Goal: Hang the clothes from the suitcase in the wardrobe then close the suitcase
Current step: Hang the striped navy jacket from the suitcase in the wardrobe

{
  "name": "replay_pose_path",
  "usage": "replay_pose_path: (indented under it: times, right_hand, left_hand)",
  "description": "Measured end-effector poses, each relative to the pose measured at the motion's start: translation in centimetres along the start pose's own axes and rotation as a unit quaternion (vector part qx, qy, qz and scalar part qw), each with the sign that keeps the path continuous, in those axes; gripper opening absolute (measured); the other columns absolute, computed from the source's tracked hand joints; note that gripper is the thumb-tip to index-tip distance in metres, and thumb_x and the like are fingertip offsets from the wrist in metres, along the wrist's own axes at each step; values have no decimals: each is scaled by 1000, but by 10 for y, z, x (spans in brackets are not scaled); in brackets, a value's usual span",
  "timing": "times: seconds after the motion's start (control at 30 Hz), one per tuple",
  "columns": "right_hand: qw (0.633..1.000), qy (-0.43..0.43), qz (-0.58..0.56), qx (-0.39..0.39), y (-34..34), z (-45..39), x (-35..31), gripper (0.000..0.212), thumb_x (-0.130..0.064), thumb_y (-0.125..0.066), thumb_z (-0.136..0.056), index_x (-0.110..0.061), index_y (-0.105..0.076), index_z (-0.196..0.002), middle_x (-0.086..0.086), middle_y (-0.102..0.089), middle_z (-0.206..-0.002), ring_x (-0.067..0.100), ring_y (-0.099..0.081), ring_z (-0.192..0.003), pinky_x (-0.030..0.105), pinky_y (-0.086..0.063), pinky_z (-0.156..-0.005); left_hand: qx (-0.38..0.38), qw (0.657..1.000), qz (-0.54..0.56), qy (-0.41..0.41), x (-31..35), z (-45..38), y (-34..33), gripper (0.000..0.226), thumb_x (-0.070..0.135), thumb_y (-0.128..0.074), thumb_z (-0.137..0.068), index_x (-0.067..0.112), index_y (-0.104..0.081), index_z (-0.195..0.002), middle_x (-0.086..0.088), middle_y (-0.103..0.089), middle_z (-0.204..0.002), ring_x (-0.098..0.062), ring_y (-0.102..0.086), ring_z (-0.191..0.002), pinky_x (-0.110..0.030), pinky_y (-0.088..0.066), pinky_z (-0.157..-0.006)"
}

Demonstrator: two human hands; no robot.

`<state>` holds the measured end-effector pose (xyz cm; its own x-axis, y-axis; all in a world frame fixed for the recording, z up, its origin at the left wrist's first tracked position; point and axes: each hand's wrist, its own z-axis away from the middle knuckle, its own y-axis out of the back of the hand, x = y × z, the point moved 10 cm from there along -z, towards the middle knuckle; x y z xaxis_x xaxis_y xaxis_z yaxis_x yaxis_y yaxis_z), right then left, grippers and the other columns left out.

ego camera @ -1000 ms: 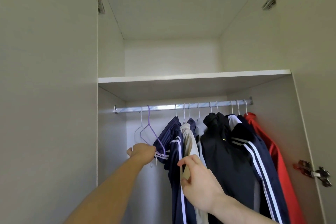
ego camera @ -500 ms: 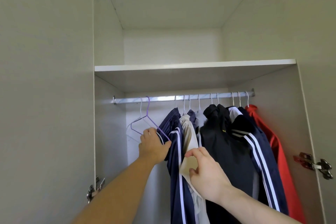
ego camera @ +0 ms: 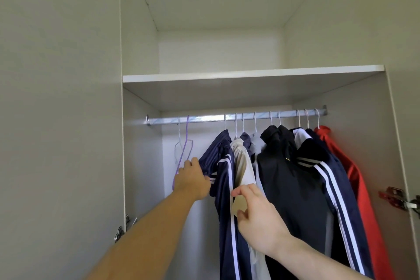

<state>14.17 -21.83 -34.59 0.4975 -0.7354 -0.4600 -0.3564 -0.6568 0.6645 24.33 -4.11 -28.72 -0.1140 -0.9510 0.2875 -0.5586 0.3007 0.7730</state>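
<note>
Swung edge-on since half a second ago: purple hanger point(ego camera: 181, 161), hook on the rail point(ego camera: 236, 117) beside a white hanger point(ego camera: 179, 143). Gripped low by left hand point(ego camera: 193, 179), fingers curled round its wire. Right hand point(ego camera: 256, 213) loosely spread, thumb and forefinger apart at the cream garment point(ego camera: 244, 166), between navy striped jacket point(ego camera: 223, 166) and black jacket point(ego camera: 286, 177). Red jacket point(ego camera: 354, 177) far right.
</note>
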Motion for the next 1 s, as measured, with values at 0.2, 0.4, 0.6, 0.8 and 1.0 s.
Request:
replay_pose_path:
  times: [0.2, 0.4, 0.6, 0.8, 1.0]
  right_hand:
    - [1000, -3, 9, -6, 1, 1, 7, 37, -16, -49, -90, -41, -46, -116, -26, -40, -122, 7, -58, -73, 31, -53, -77]
    - [1000, -6, 8, -9, -1, 4, 11, 37, -17, -51, -91, -43, -45, -116, -29, -39, -122, 10, -54, -72, 32, -53, -78]
    - [1000, 4, 3, -20, -9, 5, 11, 36, -15, -51, -89, -43, -46, -112, -27, -40, -121, 14, -57, -68, 37, -55, -71]
    - [1000, 6, 6, -27, -17, 6, 14, 36, -19, -53, -89, -45, -45, -112, -27, -39, -121, 11, -58, -71, 36, -55, -73]
    - [1000, 1, -26, 4, -1, -11, 8, 37, -16, -53, -88, -43, -49, -112, -26, -42, -120, 10, -64, -70, 35, -56, -75]
  left_hand:
    - [-18, 997, 2, 78, -30, -1, -4, 55, 19, -64, -93, 10, -32, -138, -10, -37, -142, -32, -58, -117, -38, -44, -96]
    - [-70, 979, 131, 141, -54, -7, -15, 41, 17, -56, -97, 6, -39, -133, -11, -52, -116, -30, -56, -103, -34, -48, -83]
    - [107, 973, 101, 179, -77, -3, 33, 25, 20, -50, -90, 16, -60, -113, -8, -47, -134, -30, -47, -122, -38, -38, -105]
    - [77, 966, 136, 205, -119, -13, 36, 37, 17, -49, -93, 14, -54, -129, -13, -23, -161, -32, -25, -145, -41, -26, -116]
    - [37, 951, 221, 213, -142, -20, 35, 27, 16, -51, -95, 7, -53, -120, -18, -60, -123, -36, -56, -108, -33, -42, -87]
